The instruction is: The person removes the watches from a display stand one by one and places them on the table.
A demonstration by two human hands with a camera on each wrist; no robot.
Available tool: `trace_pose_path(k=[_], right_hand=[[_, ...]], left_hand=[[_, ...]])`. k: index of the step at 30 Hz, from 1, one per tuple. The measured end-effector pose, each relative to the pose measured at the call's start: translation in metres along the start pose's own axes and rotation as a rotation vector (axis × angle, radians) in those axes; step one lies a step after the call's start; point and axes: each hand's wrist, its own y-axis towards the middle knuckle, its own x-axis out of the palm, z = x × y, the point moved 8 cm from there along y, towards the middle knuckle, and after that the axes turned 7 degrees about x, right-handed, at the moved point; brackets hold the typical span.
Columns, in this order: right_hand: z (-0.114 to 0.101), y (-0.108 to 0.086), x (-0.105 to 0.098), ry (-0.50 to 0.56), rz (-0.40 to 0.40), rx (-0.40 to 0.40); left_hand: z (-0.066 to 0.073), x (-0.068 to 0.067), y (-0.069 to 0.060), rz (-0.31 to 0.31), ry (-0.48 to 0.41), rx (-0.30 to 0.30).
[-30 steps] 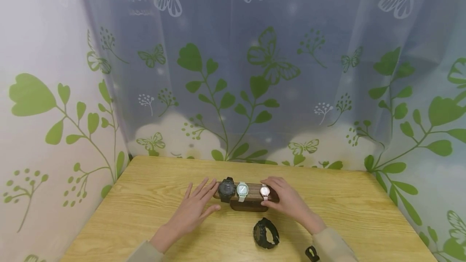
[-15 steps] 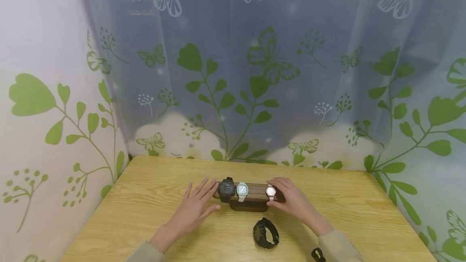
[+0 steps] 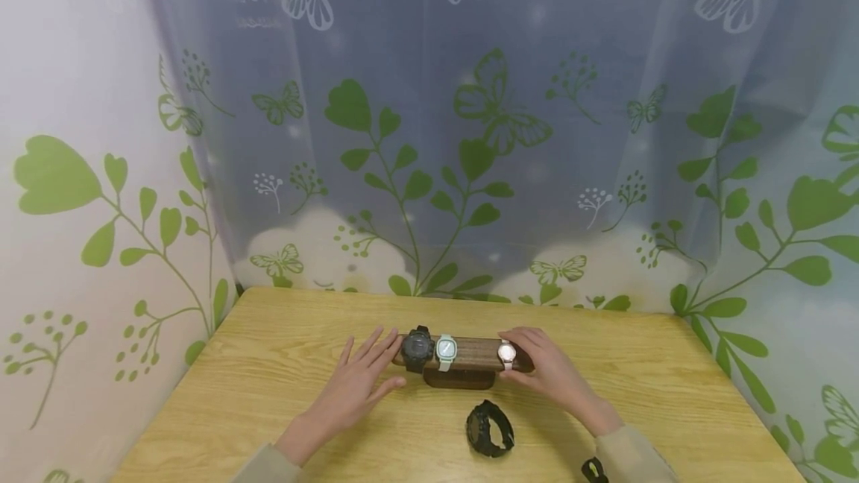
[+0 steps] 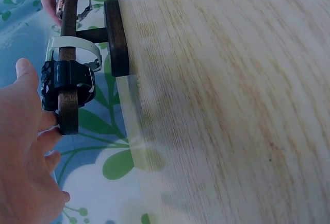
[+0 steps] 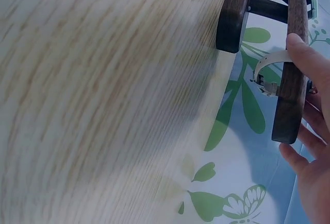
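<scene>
A dark wooden watch stand (image 3: 478,353) carries three watches on its bar. At the bar's left end sits a black digital watch (image 3: 417,347), and a mint-green watch (image 3: 446,349) is beside it. My left hand (image 3: 354,387) has its fingers spread straight, the tips touching the bar's left end. Near the right end, my right hand (image 3: 555,373) pinches a small white-strapped watch (image 3: 506,353) between thumb and fingers. In the right wrist view the thumb presses the white strap (image 5: 276,58), which loops round the bar with its buckle hanging below.
A second black watch (image 3: 490,429) stands on its side on the wooden table (image 3: 376,453), in front of the stand. A black strap piece (image 3: 593,469) shows by the right sleeve. A curtain (image 3: 429,170) printed with leaves and butterflies hangs behind the table.
My right hand has slid the white-strapped watch rightward along the bar, away from the mint-green one. The left hand and the other watches keep their places.
</scene>
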Motion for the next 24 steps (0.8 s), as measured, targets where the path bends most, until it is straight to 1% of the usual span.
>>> trace_pose_path(k=[4,12,16,24], right_hand=[[0.0,0.0,0.0,0.002,-0.006,0.0],[0.008,-0.003,-0.005,-0.015,-0.034,0.065],[0.01,-0.005,-0.008,-0.021,-0.031,0.059],[0.019,-0.011,-0.014,-0.044,0.001,0.031]], left_hand=[[-0.001,0.001,0.0,-0.013,0.006,-0.001],[0.001,-0.002,0.0,0.003,0.008,0.008],[0.002,-0.003,0.0,0.004,0.01,0.008],[0.002,-0.003,0.0,0.008,0.006,0.013]])
